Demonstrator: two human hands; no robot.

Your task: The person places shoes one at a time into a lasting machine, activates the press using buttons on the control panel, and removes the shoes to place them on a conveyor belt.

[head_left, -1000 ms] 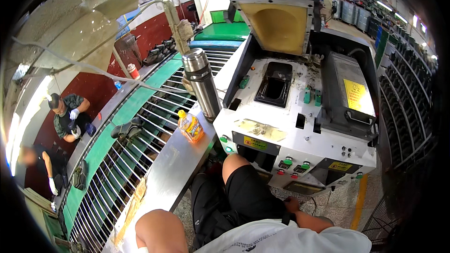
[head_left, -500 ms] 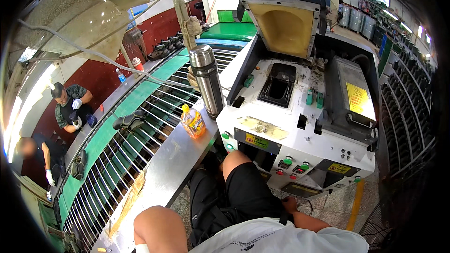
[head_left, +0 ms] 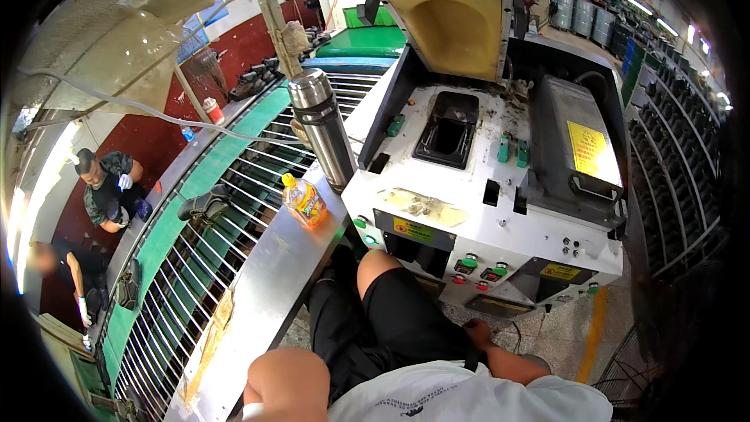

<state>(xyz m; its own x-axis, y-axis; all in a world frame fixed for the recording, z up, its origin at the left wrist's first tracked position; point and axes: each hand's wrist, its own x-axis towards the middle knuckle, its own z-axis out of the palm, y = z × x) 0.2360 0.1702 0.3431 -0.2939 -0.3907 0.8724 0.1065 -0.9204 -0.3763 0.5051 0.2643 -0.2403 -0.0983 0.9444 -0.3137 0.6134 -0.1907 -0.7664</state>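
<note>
R hand [head_left: 480,334]: is lying low, just beside the black shorts [head_left: 414,316], prob. idling; no object is showing in it; fingers apart or together, can't tell.
L hand: isn't showing; finger state can't tell.
Machine [head_left: 461,184]: is standing in front of the wearer, buttons [head_left: 469,262] facing in, prob. for easy reach.
Lid [head_left: 453,31]: is tilting up and back, prob. for access to the dark well [head_left: 426,144] below.
Flask [head_left: 324,133]: is standing upright on the metal ledge [head_left: 273,281], beside machine.
Bottle [head_left: 306,203]: is standing nearer on same ledge, w/ orange contents; both drinks prob. being kept handy.
Labels: yellow sticker [head_left: 591,155] is marking the machine's side box [head_left: 562,141], prob. a warning; bottle is bearing a printed wrap; white shirt [head_left: 484,395] is carrying dark lettering.
</note>
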